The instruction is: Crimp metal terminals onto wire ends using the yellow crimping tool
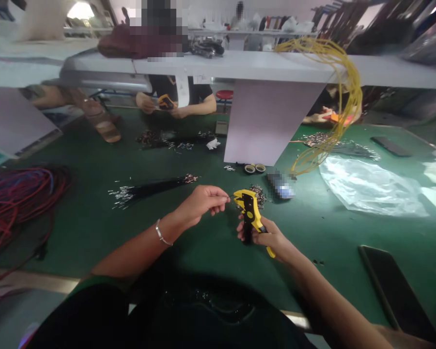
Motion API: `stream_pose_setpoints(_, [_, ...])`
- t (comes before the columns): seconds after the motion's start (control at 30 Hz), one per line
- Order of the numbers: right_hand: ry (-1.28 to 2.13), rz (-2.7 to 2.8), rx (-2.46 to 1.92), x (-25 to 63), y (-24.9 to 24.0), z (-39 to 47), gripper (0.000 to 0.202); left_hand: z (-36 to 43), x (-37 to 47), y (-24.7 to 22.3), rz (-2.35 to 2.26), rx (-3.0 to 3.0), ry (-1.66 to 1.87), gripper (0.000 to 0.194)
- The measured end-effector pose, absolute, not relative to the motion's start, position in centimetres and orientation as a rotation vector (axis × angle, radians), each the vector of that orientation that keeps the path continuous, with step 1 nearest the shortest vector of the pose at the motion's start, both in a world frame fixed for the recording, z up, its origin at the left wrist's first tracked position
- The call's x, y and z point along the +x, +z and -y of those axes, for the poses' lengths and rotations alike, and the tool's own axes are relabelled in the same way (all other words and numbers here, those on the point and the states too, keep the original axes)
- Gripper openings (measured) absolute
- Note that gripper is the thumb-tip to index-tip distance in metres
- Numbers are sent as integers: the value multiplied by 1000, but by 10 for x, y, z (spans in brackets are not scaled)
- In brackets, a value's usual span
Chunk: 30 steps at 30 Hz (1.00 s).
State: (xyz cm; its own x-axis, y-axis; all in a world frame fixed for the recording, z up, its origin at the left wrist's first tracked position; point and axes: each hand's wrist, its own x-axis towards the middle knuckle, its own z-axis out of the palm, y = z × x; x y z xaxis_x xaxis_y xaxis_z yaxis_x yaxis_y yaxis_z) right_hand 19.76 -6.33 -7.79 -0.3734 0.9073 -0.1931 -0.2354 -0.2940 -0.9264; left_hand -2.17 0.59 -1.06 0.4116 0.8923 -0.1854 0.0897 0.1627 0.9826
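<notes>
My right hand (263, 235) is wrapped round the handles of a yellow and black hand tool (251, 211), its jaws pointing up and left. My left hand (207, 201) is pinched just left of the jaws, on a thin dark wire (231, 196) whose end is at the tool's mouth. Behind the tool lies a pile of small metal terminals (258, 194). A bundle of black wires (154, 188) with metal ends rests on the green table (199, 252), beyond my left forearm.
Red and blue cables (20, 208) lie at the left. Yellow wires (327, 53) hang off the white shelf (247, 65). Two tape rolls (255, 168), a plastic bag (370, 189) and a dark phone (394, 286) are on the table. People work opposite, one holding a tool (166, 102).
</notes>
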Motion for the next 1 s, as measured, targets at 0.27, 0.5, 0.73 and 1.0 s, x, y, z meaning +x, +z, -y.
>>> stream_pose_setpoints(0.27, [1774,1118,-990,195,-75,66,60,-20,-25,-19,-1130,1363,693,14])
stream_pose_setpoints(0.5, [1785,1142,-927,195,-75,70,62,-24,-27,-27,-1065,1412,659,19])
stream_pose_setpoints(0.73, [1756,1114,-906,195,-78,70,63,-18,-24,-24,-1064,1275,684,14])
stream_pose_setpoints(1.0, [1760,1123,-905,194,-76,71,61,-11,-17,-23,-1053,1231,687,13])
